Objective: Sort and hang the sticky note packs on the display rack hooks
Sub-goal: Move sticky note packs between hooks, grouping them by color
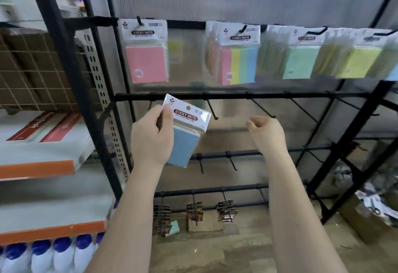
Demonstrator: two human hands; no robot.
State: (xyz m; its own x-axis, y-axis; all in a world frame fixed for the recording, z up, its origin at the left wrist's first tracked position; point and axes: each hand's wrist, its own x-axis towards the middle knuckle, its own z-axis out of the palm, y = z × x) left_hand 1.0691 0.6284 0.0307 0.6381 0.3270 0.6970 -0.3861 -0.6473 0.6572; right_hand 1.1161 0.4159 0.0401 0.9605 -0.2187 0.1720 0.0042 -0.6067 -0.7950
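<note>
My left hand (151, 137) grips a blue sticky note pack (187, 130) by its left edge, tilted, just below the rack's second bar (237, 95). My right hand (267, 135) is raised beside it with fingers loosely curled, holding nothing, close under an empty hook (261, 109). On the top bar hang a pink pack (146, 57), a multicolour pack (239, 61), a green pack (301, 57) and a yellow pack (359, 59), some with more packs behind them.
Several bare hooks stick out from the second bar and third bar (228, 155). Small dark card packs (193, 210) hang on the lowest bar. Shelves with orange edges (43, 169) and white bottles (49, 255) stand at the left. Cardboard boxes (370, 219) lie at the lower right.
</note>
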